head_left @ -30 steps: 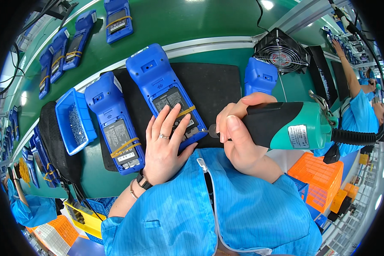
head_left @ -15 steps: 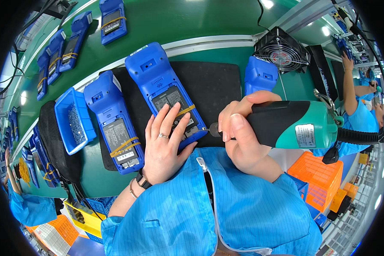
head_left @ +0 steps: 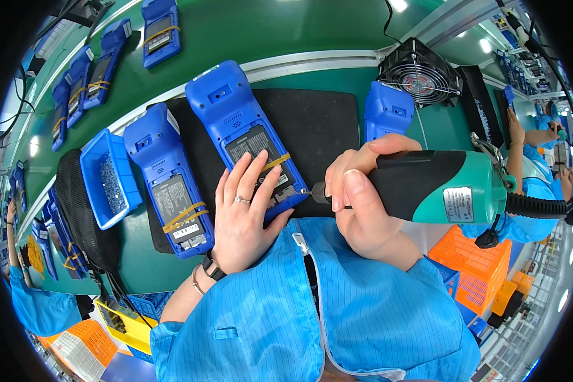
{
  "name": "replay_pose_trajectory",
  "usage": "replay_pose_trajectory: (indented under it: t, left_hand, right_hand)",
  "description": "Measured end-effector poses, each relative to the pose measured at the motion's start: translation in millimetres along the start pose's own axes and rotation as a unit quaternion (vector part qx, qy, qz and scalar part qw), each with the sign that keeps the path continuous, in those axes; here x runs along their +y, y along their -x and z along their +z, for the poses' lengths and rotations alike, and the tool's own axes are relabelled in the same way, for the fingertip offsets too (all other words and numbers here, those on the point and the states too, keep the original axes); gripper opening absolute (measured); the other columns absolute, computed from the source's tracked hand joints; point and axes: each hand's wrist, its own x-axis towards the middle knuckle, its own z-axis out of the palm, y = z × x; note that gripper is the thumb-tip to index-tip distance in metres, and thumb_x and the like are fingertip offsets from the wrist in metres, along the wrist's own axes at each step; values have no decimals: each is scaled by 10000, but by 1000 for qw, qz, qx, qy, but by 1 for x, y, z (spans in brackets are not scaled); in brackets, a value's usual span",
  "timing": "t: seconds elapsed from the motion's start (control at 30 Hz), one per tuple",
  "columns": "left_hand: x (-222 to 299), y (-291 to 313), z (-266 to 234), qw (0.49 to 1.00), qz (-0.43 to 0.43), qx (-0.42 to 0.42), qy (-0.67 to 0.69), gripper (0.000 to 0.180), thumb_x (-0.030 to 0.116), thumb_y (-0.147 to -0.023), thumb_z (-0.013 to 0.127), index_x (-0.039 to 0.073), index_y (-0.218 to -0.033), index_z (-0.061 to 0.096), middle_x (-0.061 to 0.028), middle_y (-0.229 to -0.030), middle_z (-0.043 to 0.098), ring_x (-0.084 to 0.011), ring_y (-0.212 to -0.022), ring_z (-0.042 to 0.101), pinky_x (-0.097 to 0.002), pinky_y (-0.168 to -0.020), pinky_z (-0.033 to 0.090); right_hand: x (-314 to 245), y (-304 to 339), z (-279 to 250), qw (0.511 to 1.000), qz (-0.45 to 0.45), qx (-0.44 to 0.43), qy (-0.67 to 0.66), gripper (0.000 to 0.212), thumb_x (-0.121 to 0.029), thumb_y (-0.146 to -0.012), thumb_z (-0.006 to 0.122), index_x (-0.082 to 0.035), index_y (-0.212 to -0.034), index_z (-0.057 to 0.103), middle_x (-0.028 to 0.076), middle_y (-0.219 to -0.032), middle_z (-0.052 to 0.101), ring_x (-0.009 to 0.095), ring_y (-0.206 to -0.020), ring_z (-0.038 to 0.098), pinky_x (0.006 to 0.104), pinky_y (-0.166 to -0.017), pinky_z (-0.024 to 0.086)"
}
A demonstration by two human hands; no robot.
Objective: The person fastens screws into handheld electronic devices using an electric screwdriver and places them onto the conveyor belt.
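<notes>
My right hand (head_left: 369,204) is wrapped round a green and black electric screwdriver (head_left: 439,188). Its bit meets the lower right corner of a blue handheld terminal (head_left: 221,111), which lies back side up with its battery showing under a tan rubber band. Fingers stretched out, my left hand (head_left: 243,207) lies flat over the lower end of that terminal and its battery, partly hiding them. Left of it lies a second blue terminal (head_left: 151,146), also banded across its battery. Both are on a black mat (head_left: 325,121).
A blue bin (head_left: 126,194) of small screws stands at the left, beside a black mesh-covered object (head_left: 86,204). A black fan (head_left: 420,79) and another blue terminal (head_left: 388,108) are at the far right. More banded terminals (head_left: 108,60) lie on the green surface beyond. Co-workers sit at both sides.
Terminals on the green surface at the far left have shifted slightly left in view. My hands, the screwdriver and the terminal under them stay nearly the same.
</notes>
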Motion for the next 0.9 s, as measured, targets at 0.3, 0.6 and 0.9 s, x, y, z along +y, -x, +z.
replay_pose_trajectory:
  t: [0.3,0.6,0.9]
  left_hand:
    - [5,-2,-3,1000,-10,-5,14,763,167,-657,826,69,-1339,498,-110,-1443,434,-314,-1349,383,-510,-1093,315]
    - [5,-2,-3,1000,-8,-10,11,753,175,-660,827,73,-1333,506,-110,-1447,427,-313,-1353,377,-510,-1096,311]
    - [7,-1,-6,1000,-11,-10,7,750,179,-661,828,71,-1332,510,-107,-1446,428,-317,-1350,376,-506,-1094,312]
  right_hand:
    - [-9,1,-4,1000,4,5,19,353,13,-889,483,-56,-1213,363,40,-690,501,124,-537,483,308,-564,443]
    - [-9,2,-7,999,-10,-20,39,357,23,-894,474,-59,-1223,361,36,-697,507,128,-539,483,315,-582,447]
    - [-12,5,-8,998,-24,-27,52,363,50,-891,475,-62,-1212,348,42,-687,502,132,-546,492,310,-568,452]
